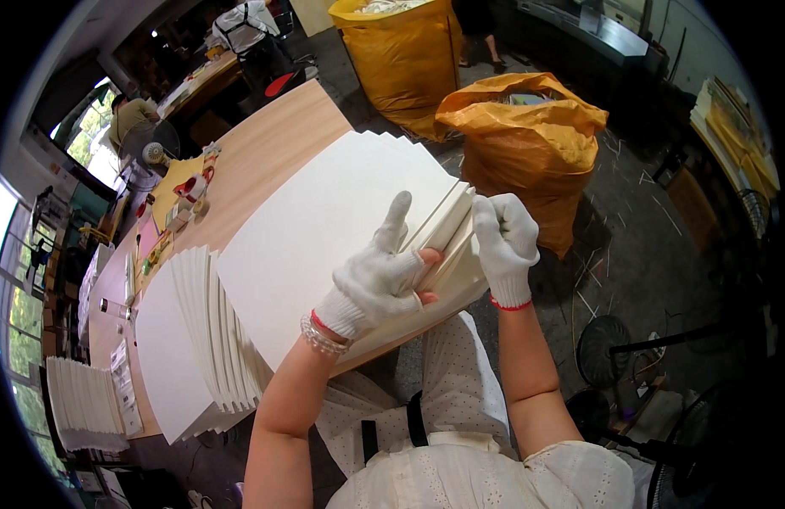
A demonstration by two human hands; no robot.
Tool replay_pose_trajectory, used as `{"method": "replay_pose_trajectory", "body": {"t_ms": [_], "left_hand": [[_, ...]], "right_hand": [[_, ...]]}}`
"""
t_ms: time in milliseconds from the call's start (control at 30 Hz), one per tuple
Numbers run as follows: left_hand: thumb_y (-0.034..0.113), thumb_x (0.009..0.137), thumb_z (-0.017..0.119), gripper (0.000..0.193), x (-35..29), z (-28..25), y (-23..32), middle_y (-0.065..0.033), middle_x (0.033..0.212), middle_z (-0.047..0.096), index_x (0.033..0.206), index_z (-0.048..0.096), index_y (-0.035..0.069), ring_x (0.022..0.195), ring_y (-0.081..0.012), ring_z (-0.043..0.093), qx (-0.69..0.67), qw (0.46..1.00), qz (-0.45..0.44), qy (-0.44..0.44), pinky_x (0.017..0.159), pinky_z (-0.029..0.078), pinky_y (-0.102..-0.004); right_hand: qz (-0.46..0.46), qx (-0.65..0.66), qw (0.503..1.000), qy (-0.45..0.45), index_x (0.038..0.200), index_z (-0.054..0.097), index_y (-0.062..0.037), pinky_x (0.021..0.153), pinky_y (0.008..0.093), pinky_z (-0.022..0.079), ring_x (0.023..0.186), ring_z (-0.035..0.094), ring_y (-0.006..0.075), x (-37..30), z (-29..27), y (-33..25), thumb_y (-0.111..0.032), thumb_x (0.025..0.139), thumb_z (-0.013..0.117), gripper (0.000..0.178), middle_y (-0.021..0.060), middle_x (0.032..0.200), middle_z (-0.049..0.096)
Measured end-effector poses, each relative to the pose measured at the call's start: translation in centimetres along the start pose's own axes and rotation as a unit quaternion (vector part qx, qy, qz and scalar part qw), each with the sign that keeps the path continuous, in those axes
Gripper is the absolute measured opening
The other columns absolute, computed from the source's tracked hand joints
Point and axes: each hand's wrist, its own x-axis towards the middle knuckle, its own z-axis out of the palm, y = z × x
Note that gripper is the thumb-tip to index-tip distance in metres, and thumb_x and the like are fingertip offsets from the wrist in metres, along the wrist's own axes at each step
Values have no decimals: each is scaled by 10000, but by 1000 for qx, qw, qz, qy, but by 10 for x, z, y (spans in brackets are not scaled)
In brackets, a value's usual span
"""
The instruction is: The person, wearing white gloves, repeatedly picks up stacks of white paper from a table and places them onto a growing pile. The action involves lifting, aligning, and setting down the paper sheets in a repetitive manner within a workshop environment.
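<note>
A stack of large white sheets (pixel 316 212), like paper or thin card, lies fanned out on the table in front of me. Its right edge shows several folded layers (pixel 452 222). My left hand (pixel 371 280), in a white knit glove with bare fingertips showing, bends over this edge; one finger points away along the top sheet while others curl against the layers. At the far right corner, my right hand (pixel 505 237), gloved too, is closed with thumb and fingers pinched at the sheet edges. What lies inside that pinch is mostly hidden.
A second stack of white sheets (pixel 184 339) lies left on the wooden table (pixel 278 127), near tape rolls (pixel 191 188). Orange sacks (pixel 528 127) stand beyond the right corner. Black fans (pixel 603 349) are at the right. Other people (pixel 136 127) are farther back.
</note>
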Motion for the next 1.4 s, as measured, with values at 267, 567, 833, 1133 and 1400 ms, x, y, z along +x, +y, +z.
{"method": "replay_pose_trajectory", "body": {"t_ms": [267, 567, 833, 1133, 1400], "left_hand": [[-40, 671, 720, 398, 1, 5, -10, -283, 1626, 185, 1062, 752, 30, 1487, -333, 323, 0, 997, 70, 31, 1103, 442, -458], [-66, 698, 658, 437, 3, -5, -1, -279, 1599, 276, 1115, 730, 45, 1343, -377, 521, 47, 997, 10, -56, 1083, 451, -352], [73, 628, 823, 465, -1, 3, -12, -267, 1634, 185, 1082, 754, 150, 1322, -407, 534, 3, 999, 37, 17, 1018, 496, -350], [-96, 670, 614, 428, 0, -1, -4, -255, 1627, 227, 1063, 734, 25, 1357, -316, 520, 27, 999, 41, -14, 1071, 470, -357], [-49, 646, 758, 408, 0, -2, 0, -264, 1616, 245, 1039, 741, 60, 1341, -334, 534, 30, 999, 14, -19, 1039, 503, -364]], "right_hand": [[52, 46, 997, -23, 748, 560, -27, 553, 247, 391, 608, 439, 51, -2, -3, -6, -94, 943, 685, 241, -23, 667, 512], [48, 45, 997, -29, 762, 581, -22, 551, 245, 407, 604, 449, 44, -2, -2, -6, -74, 933, 692, 211, -23, 663, 523], [44, 36, 998, -7, 758, 569, -30, 548, 236, 398, 603, 436, 39, -4, 0, -1, -67, 933, 688, 215, -38, 663, 499], [45, 65, 996, -32, 763, 566, -36, 561, 225, 408, 626, 455, 27, -2, -5, -9, -75, 937, 695, 220, -45, 683, 529], [21, 33, 999, -5, 761, 568, -39, 554, 226, 411, 617, 449, 22, -2, -4, -3, -49, 927, 690, 207, -54, 668, 522]]}}
